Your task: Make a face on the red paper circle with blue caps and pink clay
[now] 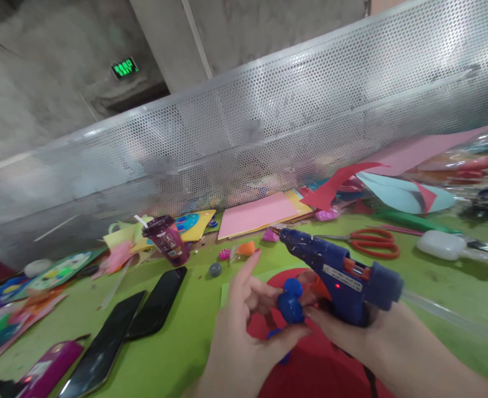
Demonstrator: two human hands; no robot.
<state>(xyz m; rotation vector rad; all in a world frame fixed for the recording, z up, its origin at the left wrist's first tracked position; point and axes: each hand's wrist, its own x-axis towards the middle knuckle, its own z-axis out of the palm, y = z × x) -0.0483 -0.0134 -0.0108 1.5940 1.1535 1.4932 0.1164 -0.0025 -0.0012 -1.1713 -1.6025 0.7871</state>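
Green tabletop below, and over the round red paper disc we've a glossy blue double-ball between hands: left hand half-curled, hold unclear; right hand, thumb against it, grips a dark-blue plastic glue gun, nozzle beyond the disc.
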